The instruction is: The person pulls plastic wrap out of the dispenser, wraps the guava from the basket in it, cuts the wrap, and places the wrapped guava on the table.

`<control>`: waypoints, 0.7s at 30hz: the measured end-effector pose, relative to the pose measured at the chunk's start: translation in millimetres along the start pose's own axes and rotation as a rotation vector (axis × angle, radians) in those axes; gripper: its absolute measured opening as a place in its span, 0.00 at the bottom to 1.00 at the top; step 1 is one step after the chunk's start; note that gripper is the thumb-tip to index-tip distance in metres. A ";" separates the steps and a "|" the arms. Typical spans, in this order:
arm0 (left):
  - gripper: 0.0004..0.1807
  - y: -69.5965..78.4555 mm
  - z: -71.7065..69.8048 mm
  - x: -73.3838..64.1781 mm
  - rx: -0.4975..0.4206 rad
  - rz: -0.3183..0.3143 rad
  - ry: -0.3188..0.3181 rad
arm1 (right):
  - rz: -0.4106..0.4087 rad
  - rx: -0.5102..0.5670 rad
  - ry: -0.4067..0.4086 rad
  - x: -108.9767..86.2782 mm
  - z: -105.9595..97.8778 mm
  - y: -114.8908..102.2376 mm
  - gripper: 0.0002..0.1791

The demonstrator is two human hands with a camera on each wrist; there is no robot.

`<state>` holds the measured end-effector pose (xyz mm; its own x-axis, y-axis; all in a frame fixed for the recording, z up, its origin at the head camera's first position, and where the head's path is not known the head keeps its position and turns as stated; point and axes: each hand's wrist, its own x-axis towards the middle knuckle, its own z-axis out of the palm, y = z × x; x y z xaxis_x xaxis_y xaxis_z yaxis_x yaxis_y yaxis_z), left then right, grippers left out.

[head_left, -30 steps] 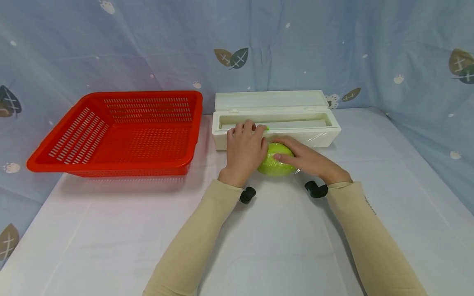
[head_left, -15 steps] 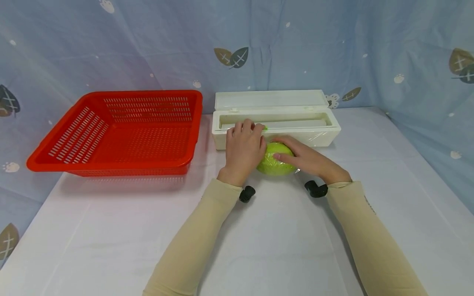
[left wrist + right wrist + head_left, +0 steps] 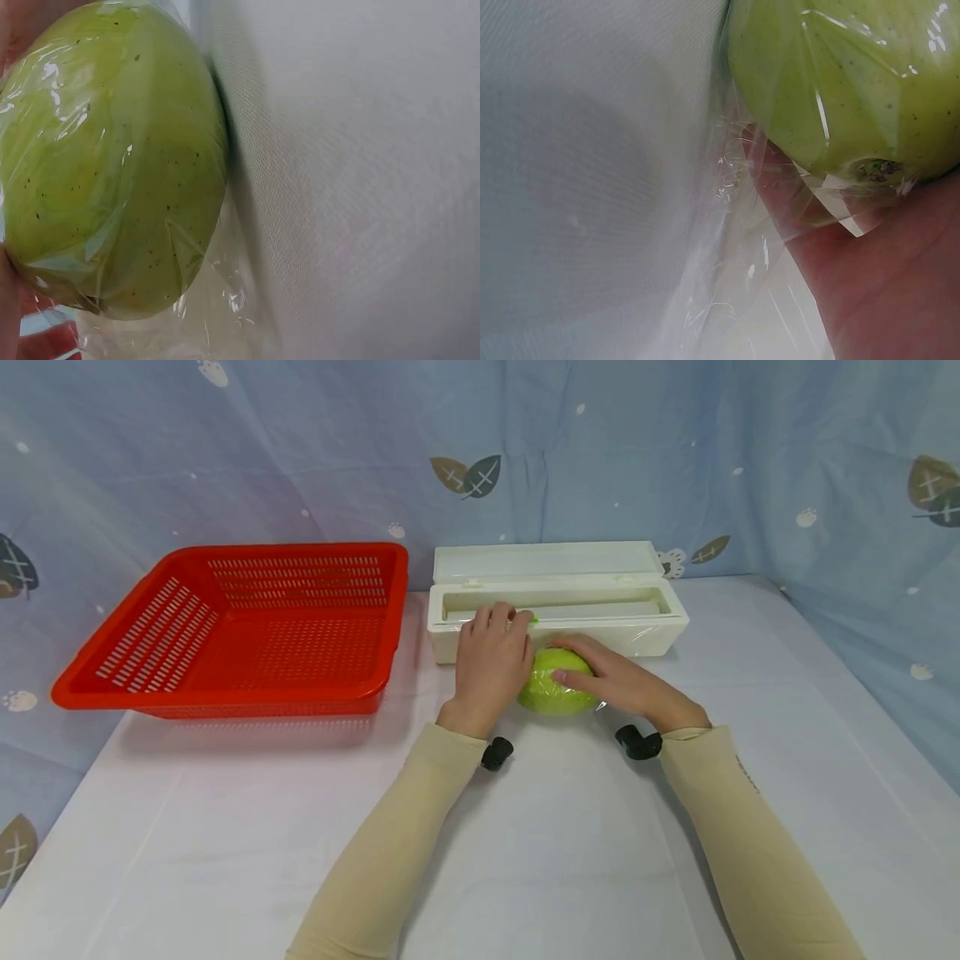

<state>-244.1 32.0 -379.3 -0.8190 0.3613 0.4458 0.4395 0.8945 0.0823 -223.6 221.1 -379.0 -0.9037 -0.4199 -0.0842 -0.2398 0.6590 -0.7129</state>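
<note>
A smooth yellow-green melon (image 3: 555, 689) sits on the table against the front of a long white cling film box (image 3: 645, 639) with its lid raised. Clear cling film (image 3: 724, 199) covers the melon and hangs loose at its side. My right hand (image 3: 622, 681) holds the melon from the right, thumb on its top. My left hand (image 3: 491, 664) reaches over the box's front edge, fingers bent round a small green slide cutter (image 3: 535, 618) that is mostly hidden. In the left wrist view, the wrapped melon (image 3: 120, 165) is close beside this hand.
A red plastic basket (image 3: 292, 700) stands at the left of the box. Behind everything hangs a blue curtain (image 3: 570, 460) with leaf prints. White cloth (image 3: 562, 860) covers the table. A black wrist camera (image 3: 497, 753) sits under the left wrist.
My left hand has shifted slightly left along the box's front edge, with the green slide cutter. The right hand and the melon stay nearly still.
</note>
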 end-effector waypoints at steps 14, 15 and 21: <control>0.23 -1.6 4.8 -0.5 0.043 0.061 -0.029 | 0.001 0.013 0.004 -0.7 -0.4 1.2 0.31; 0.22 -1.5 5.1 -0.5 0.043 0.059 -0.025 | 0.001 0.013 0.003 -0.8 -0.2 1.2 0.31; 0.19 -3.1 5.4 -1.4 0.010 0.048 -0.013 | -0.004 0.009 0.008 -0.4 1.2 0.4 0.31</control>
<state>-246.3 30.1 -385.0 -0.8018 0.4076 0.4371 0.4750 0.8784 0.0523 -222.9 220.7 -380.1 -0.9055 -0.4174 -0.0763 -0.2398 0.6517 -0.7196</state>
